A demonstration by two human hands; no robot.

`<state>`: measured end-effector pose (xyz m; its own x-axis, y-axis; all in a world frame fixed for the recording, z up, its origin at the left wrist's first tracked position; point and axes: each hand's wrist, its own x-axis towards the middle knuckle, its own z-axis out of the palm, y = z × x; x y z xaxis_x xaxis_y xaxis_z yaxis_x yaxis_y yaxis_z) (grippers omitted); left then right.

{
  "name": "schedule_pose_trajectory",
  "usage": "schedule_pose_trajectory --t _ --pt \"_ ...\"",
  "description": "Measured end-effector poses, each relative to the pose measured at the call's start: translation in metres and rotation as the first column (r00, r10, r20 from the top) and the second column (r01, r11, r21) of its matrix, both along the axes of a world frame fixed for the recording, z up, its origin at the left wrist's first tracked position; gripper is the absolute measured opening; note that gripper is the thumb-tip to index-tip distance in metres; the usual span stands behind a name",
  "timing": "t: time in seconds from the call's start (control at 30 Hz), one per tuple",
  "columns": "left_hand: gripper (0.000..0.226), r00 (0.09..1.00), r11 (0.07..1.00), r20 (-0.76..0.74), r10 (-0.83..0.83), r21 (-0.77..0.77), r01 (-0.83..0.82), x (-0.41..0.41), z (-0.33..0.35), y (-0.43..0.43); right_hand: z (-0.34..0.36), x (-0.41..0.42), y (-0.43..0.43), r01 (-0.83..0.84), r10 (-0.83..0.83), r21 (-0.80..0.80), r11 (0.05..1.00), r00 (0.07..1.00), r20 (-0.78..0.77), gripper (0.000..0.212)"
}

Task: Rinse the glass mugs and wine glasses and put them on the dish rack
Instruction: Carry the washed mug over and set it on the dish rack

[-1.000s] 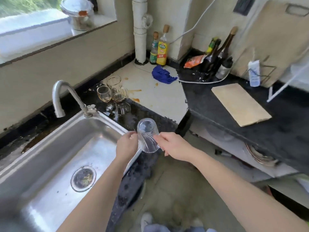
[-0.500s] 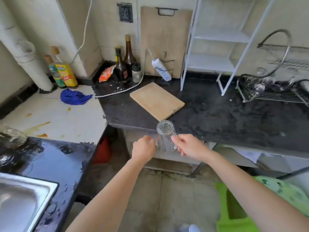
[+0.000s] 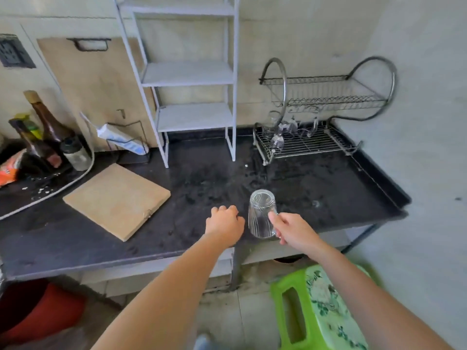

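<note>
My right hand (image 3: 293, 229) grips a clear glass mug (image 3: 260, 213) by its handle, bottom up, over the front of the black counter (image 3: 202, 183). My left hand (image 3: 225, 222) is just left of the mug, fingers curled, apart from the glass and holding nothing. The metal dish rack (image 3: 310, 144) stands at the back right of the counter. Several clear glasses (image 3: 283, 133) lie on its lower tier toward the left; its upper tier looks bare.
A white shelf unit (image 3: 192, 77) stands left of the rack. A wooden cutting board (image 3: 117, 200) lies on the counter's left, with bottles (image 3: 44, 137) and a cable behind it. A green stool (image 3: 321, 309) and a red bucket (image 3: 38, 309) sit on the floor.
The view has swung right from the sink to the counter with the rack. The mug travelled with my right hand, and my left hand has come off the glass.
</note>
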<state>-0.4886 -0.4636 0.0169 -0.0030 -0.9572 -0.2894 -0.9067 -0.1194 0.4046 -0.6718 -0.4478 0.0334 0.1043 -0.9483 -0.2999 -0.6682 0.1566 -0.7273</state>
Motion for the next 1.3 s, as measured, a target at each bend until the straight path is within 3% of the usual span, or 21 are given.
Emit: schedule_pose_trajectory --t 0.2,0.4,0.87,1.1,1.3 --pt "0.039 0.975 0.981 0.110 -0.195 0.005 0.195 -0.057 -0.004 -0.084 -0.008 -0.055 -0.059 0.180 -0.182 0.037 0.983 0.982 0.053 0.045" --pt "0.043 0.961 0.967 0.105 -0.255 0.057 0.250 -0.094 -0.019 -0.164 -0.015 -0.093 -0.126 0.262 -0.266 0.054 0.963 0.960 0.082 0.045" --pt "0.054 0.966 0.969 0.104 -0.238 0.089 0.229 -0.136 -0.035 -0.306 -0.027 -0.144 -0.286 0.347 -0.346 0.030 0.938 0.921 0.179 0.043" --pt "0.044 0.938 0.977 0.275 -0.210 0.083 0.195 -0.144 -0.044 -0.328 -0.036 -0.153 -0.344 0.321 -0.315 0.011 0.947 0.920 0.233 0.040" --pt "0.039 0.961 0.983 0.220 -0.166 0.116 0.144 -0.142 -0.046 -0.335 -0.051 -0.149 -0.374 0.314 -0.305 0.006 0.950 0.920 0.247 0.041"
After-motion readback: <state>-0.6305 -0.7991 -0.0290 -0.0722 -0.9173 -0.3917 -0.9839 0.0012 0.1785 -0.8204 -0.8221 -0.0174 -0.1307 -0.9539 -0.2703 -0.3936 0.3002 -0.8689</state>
